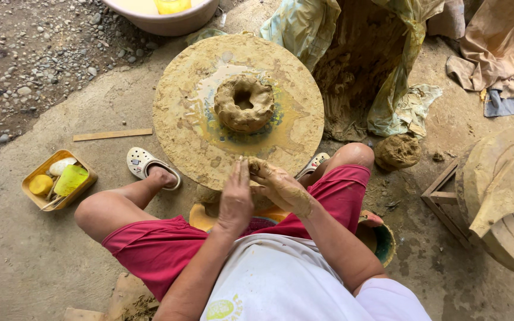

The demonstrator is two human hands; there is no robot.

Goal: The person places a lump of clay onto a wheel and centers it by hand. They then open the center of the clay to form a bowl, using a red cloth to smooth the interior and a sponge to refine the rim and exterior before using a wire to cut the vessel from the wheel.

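At the centre of the round, clay-smeared potter's wheel (176,113) sits a thick brown ring of wet clay (244,103), lumpy and low, with a small hollow in its middle and no raised walls yet. By the look of it the forming has only begun: the base ring is laid, while smoothing, building up and shaping all appear to remain.

At the wheel's six o'clock edge, the left hand (235,195) and the mud-coated right hand (282,187) press together, palms facing. The left fingers lie straight and close, the right fingers curl inward against them, seemingly rolling or squeezing a small piece of clay between the palms; the piece itself is mostly hidden, so what exactly is held I cannot tell for sure.

At about three o'clock from the hands, a rough brown clay lump (397,151) rests on the concrete floor (19,255). At nine o'clock stands a yellow rectangular tray (33,176) holding yellow tools. At twelve o'clock beyond the wheel is a pale pink plastic basin (168,24), and at two o'clock a plastic-draped mound of clay (358,65).
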